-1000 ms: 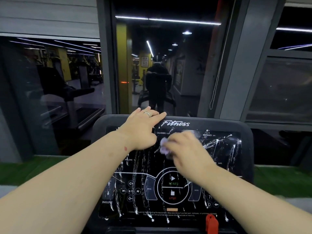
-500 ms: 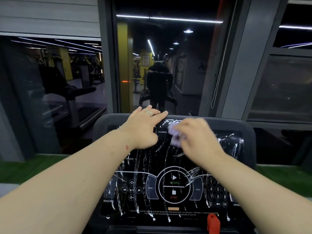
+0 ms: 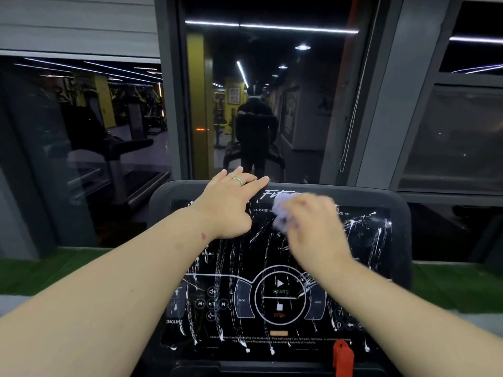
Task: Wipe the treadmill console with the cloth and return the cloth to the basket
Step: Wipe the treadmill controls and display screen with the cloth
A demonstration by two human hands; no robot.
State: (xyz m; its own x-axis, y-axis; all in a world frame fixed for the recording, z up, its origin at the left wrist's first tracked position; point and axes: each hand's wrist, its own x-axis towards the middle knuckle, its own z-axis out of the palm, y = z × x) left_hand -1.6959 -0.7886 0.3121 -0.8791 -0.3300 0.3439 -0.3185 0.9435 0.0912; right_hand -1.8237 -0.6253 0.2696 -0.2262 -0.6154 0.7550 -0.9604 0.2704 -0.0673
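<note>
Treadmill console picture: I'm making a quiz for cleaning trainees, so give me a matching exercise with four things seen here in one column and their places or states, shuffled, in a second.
Things:
1. left hand
2. right hand
3. cloth
4. red safety key

Places or states:
A. at the console's bottom edge, right of centre
B. bunched and pale, pressed to the upper panel
C. spread flat on the console's top left, ring on a finger
D. blurred in motion, gripping the cloth

Pairs: 1-C, 2-D, 3-B, 4-A
</note>
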